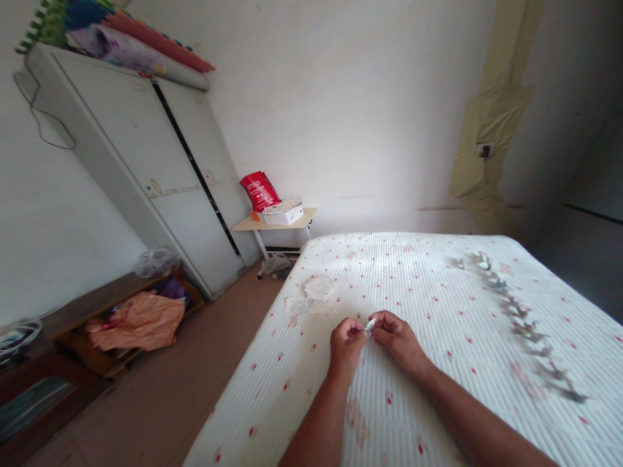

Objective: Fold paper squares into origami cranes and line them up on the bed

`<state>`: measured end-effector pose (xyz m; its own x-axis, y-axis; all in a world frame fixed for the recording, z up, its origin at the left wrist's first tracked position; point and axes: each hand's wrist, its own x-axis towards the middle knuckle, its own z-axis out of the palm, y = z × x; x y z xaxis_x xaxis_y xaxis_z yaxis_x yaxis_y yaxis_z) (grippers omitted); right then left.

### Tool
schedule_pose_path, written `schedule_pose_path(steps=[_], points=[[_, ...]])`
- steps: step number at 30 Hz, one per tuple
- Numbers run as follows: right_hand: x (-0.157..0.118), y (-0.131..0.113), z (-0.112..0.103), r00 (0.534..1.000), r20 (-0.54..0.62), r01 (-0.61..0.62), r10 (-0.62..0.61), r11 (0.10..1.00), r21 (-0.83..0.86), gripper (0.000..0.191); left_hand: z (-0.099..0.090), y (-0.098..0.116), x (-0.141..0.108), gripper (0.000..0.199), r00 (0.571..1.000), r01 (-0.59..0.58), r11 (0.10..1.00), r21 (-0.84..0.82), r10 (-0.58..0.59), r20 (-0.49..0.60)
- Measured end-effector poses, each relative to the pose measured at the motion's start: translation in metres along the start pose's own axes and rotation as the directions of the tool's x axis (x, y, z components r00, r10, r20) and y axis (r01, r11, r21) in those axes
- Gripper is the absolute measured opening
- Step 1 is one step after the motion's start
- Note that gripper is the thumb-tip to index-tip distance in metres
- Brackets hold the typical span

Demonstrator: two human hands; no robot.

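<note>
A small folded piece of white paper (370, 325) is pinched between both hands above the bed. My left hand (347, 342) has its thumb and fingers closed on the paper's left side. On the other side, my right hand (395, 337) grips it between thumb and forefinger. Beyond my left hand, several printed paper pieces (318, 290) lie loosely overlapped on the bed. To the right, a slanting row of small folded paper figures (523, 324) stands on the bedcover, a little blurred.
The bed (389, 402) has a white ribbed cover with red dots. Behind it stands a small table (272, 226) with a red bag (260, 191) and a white box. A grey cabinet (141, 149) and a low wooden unit are at the left.
</note>
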<state>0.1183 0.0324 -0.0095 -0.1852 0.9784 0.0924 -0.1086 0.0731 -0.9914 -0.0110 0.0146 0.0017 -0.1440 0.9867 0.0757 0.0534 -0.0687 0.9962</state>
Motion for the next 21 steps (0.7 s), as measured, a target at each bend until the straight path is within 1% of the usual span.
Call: schedule_pose_path(steps=[4, 9, 13, 18, 19, 21], points=[[-0.001, -0.002, 0.001, 1.0, 0.013, 0.012, -0.012, 1.0, 0.002, 0.013, -0.001, 0.001, 0.0, 0.013, 0.999, 0.049, 0.993, -0.107, -0.047, 0.023], [-0.003, -0.01, 0.004, 1.0, 0.016, 0.022, -0.022, 1.0, 0.021, 0.017, -0.005, 0.001, 0.002, 0.019, 0.989, 0.129, 0.966, -0.223, -0.11, 0.096], [-0.004, -0.012, 0.005, 1.0, 0.023, 0.008, -0.008, 1.0, 0.024, 0.019, -0.007, 0.0, 0.002, 0.021, 0.983, 0.162, 0.953, -0.257, -0.133, 0.126], [-0.004, -0.009, 0.004, 0.999, 0.04, 0.012, -0.013, 0.999, 0.041, 0.019, -0.008, 0.001, 0.002, 0.016, 0.981, 0.164, 0.937, -0.31, -0.121, 0.152], [-0.003, -0.008, 0.003, 0.999, 0.045, 0.015, -0.017, 0.999, 0.043, 0.019, -0.008, 0.001, 0.002, 0.015, 0.981, 0.163, 0.938, -0.306, -0.121, 0.151], [-0.002, -0.006, 0.002, 0.998, 0.054, 0.026, -0.029, 0.999, 0.043, 0.019, -0.007, 0.002, 0.002, 0.013, 0.982, 0.176, 0.945, -0.275, -0.15, 0.113]])
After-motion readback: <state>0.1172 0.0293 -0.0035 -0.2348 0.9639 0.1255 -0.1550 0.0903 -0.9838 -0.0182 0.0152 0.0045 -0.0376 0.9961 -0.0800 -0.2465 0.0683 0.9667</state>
